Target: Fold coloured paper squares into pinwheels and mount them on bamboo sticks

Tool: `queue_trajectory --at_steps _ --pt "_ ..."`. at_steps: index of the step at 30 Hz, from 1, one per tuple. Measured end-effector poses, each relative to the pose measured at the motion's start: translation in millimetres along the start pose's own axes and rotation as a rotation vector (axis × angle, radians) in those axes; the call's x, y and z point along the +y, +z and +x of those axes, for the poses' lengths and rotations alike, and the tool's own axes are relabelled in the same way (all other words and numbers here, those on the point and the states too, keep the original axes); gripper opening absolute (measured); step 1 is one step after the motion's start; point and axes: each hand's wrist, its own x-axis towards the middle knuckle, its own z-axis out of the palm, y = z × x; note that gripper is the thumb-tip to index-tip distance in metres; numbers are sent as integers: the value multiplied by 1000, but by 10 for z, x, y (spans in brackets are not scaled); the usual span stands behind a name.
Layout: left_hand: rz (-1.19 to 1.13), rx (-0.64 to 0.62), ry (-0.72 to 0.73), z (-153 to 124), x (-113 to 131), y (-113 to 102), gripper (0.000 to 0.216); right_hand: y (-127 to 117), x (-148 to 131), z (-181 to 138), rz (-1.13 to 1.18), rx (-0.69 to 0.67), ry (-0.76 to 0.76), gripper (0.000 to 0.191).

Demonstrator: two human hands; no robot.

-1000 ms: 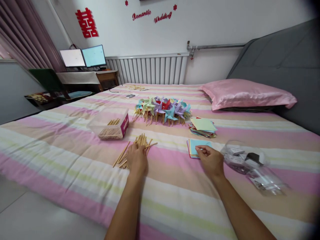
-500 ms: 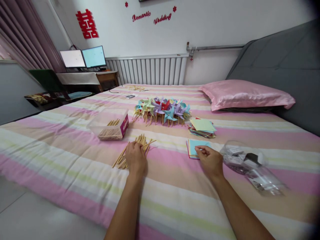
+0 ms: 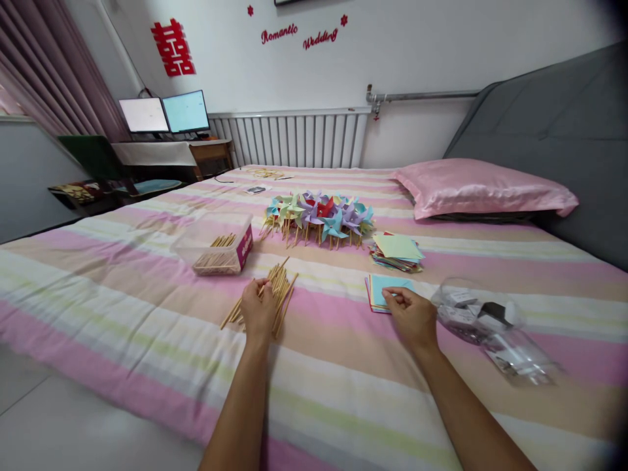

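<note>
My left hand (image 3: 258, 309) rests over the left part of a loose pile of thin wooden sticks (image 3: 280, 288), fingers curled with the thumb close to the forefinger. Whether a stick is caught in them is hidden. My right hand (image 3: 415, 315) is closed in a pinch at the right side of a small stack of square coloured papers (image 3: 380, 288), light blue on top. What lies between its fingertips, if anything, is too small to make out. Behind that stack sits a thicker pile of paper squares (image 3: 396, 246), pale yellow uppermost.
Several paper pinwheels (image 3: 318, 216) on sticks stand grouped farther back on the striped bedspread (image 3: 338, 373). A clear plastic box (image 3: 220, 245) with more sticks is at left. On the right are transparent packages (image 3: 473, 314) and, farther back, a pink pillow (image 3: 483, 186).
My left hand has shifted slightly left, uncovering more of the sticks. One stick that jutted out to the right now lies at a steeper angle. My right hand stays in place.
</note>
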Motion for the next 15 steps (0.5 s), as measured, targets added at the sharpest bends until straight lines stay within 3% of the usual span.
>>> queue_trajectory --at_steps 6,10,15 --pt "-32 76 7 19 7 -36 24 2 19 1 -6 4 -12 34" --pt "-21 164 104 -20 88 -112 23 5 26 5 -12 -5 -6 33" --pt "35 176 200 -95 108 -170 22 5 25 4 -3 -14 3 32"
